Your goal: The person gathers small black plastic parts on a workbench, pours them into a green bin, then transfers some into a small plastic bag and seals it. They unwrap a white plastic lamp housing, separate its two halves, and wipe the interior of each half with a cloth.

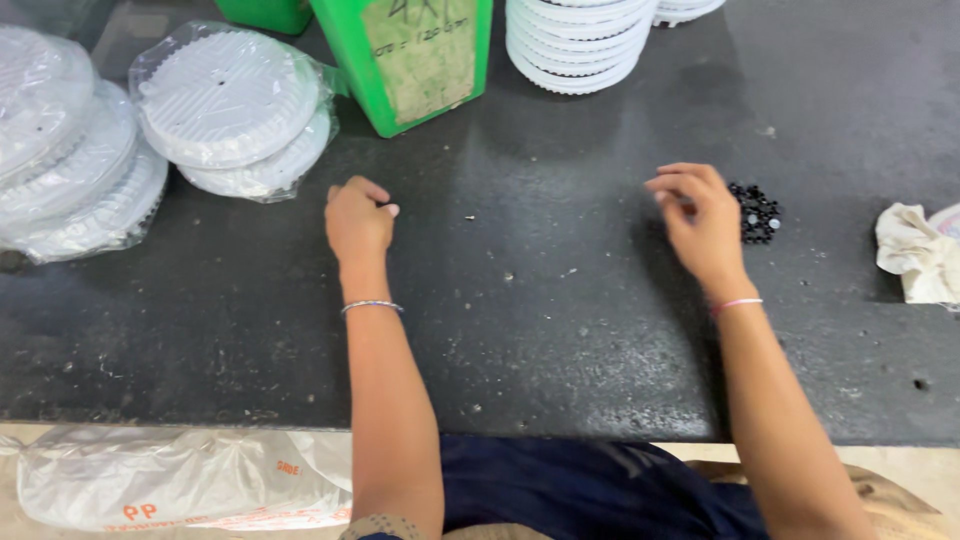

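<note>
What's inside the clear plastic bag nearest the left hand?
The clear plastic bag holds two round white ridged discs, one overlapping the other. The lower disc is mostly covered, so only its edge shows. The left hand rests on the dark table, apart from the bag.

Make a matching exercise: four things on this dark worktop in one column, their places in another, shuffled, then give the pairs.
1. green plastic bin
2. small black beads
3. crumpled white cloth
4. bagged white ridged discs

A. at the right edge of the dark worktop
B. just beyond the right hand
C. left of the green bin
D. at the far edge, middle

Pairs: 1-D, 2-B, 3-A, 4-C
</note>
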Demonstrator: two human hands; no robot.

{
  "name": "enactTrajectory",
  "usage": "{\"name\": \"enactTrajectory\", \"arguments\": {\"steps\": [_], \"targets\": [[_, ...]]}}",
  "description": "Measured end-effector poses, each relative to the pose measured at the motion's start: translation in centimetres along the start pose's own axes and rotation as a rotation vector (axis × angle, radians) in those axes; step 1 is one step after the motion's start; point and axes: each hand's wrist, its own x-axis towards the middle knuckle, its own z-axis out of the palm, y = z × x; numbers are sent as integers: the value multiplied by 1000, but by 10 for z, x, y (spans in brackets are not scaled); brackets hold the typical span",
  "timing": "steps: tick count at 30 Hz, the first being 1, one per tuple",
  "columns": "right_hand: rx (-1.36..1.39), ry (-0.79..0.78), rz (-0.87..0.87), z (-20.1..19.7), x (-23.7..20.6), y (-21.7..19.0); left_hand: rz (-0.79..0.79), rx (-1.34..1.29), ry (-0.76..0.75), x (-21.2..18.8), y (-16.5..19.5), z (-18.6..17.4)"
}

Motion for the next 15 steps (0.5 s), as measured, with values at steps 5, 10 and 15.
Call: {"name": "enactTrajectory", "arguments": {"steps": [5,10,15], "targets": [[110,-38,64,-9,-5,11,-44,56,-58,-2,4,10],[137,-39,85,-16,-10,11,7,65,7,-8,4,15],[133,-20,55,-19,-16,16,-3,-133,79,-18,29,-12]]}}
